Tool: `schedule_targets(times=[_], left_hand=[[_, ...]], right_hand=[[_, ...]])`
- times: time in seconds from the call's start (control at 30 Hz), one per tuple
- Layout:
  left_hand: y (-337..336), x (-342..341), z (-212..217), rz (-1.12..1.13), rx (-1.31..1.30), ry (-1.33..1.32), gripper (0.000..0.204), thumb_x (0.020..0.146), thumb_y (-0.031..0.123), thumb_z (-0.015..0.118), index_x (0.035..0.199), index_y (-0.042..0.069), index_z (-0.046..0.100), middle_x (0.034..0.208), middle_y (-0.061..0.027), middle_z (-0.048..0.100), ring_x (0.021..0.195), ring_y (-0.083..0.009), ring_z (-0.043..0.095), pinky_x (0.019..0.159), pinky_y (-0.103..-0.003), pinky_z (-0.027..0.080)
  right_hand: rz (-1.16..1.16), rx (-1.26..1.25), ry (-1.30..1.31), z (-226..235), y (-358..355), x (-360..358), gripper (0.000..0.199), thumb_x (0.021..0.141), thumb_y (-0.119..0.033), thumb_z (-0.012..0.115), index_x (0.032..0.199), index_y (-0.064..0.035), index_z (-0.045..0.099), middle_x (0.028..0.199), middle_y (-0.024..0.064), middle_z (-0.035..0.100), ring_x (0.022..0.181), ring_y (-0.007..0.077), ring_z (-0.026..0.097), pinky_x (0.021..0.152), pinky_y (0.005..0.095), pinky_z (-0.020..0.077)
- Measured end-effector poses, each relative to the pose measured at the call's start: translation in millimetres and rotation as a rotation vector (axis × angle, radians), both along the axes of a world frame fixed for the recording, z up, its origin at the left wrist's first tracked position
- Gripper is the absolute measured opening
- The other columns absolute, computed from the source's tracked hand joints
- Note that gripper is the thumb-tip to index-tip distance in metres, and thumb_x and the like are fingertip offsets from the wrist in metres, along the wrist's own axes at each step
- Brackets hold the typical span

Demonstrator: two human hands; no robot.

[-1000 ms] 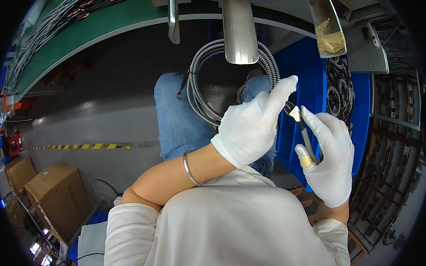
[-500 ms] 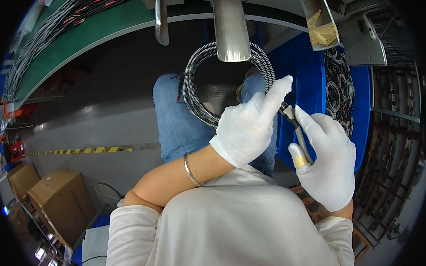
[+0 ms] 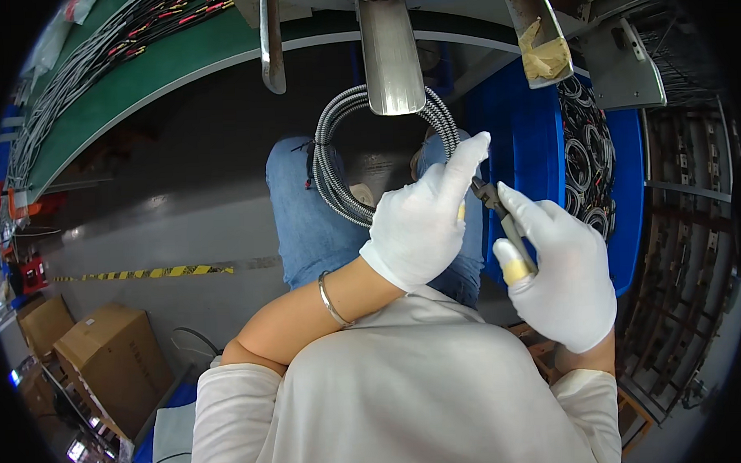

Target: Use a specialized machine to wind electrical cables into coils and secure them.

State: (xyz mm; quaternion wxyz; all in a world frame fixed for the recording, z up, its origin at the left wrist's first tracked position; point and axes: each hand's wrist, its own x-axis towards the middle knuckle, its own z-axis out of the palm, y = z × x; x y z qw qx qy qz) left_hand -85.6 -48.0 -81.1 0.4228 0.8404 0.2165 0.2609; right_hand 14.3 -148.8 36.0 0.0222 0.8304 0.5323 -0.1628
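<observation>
My left hand (image 3: 419, 230), in a white glove, is closed on the right side of a coiled cable (image 3: 329, 180) with a black-and-white braided cover. Its index finger points up and to the right. A dark tie and loose ends with a red tip hang at the coil's left side. In my right hand (image 3: 564, 278), also gloved, is a pair of cutting pliers (image 3: 513, 230) with grey handles. Yellow tape wraps the thumb of that glove. The pliers' dark jaws lie beside my left fingers; whatever is between them is hidden.
Above the coil, a metal bracket (image 3: 393, 59) overlaps its top edge. A taped metal piece (image 3: 546, 60) hangs to the right. Blue bins (image 3: 514, 145) hold coiled cables. Cable bundles lie on the green bench (image 3: 149, 88). Cardboard boxes (image 3: 114, 355) stand on the floor at left.
My left hand and the coil have shifted slightly left and down in view. The pliers have moved left with my right hand, staying beside my left fingers. Both grips look the same.
</observation>
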Motion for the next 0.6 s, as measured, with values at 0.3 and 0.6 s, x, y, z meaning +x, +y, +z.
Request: schedule_targets(times=[0.3,0.6], left_hand=[[8,4,8,0.012,-0.082,-0.08,0.061,0.078,-0.007,0.065,0.134,0.01,0.045,0.115,-0.0164,0.064,0.09,-0.0321,0.068,0.077,-0.033,0.056],[18,-3,15,-0.028,-0.059,-0.062,0.065,0.082,-0.001,0.06,0.141,0.015,0.037,0.115,-0.0172,0.063,0.086,-0.035,0.066,0.074,-0.039,0.055]], right_hand=[[-0.256,0.474,0.216,-17,-20,19,0.055,0.072,0.002,0.068,0.126,-0.003,0.056,0.095,0.0132,0.059,0.086,0.0256,0.061,0.078,0.0326,0.0502],[-0.08,0.487,0.09,15,-22,30,0.058,0.073,0.0,0.067,0.13,-0.0011,0.054,0.104,0.0116,0.06,0.091,0.0208,0.059,0.084,0.0331,0.0475]])
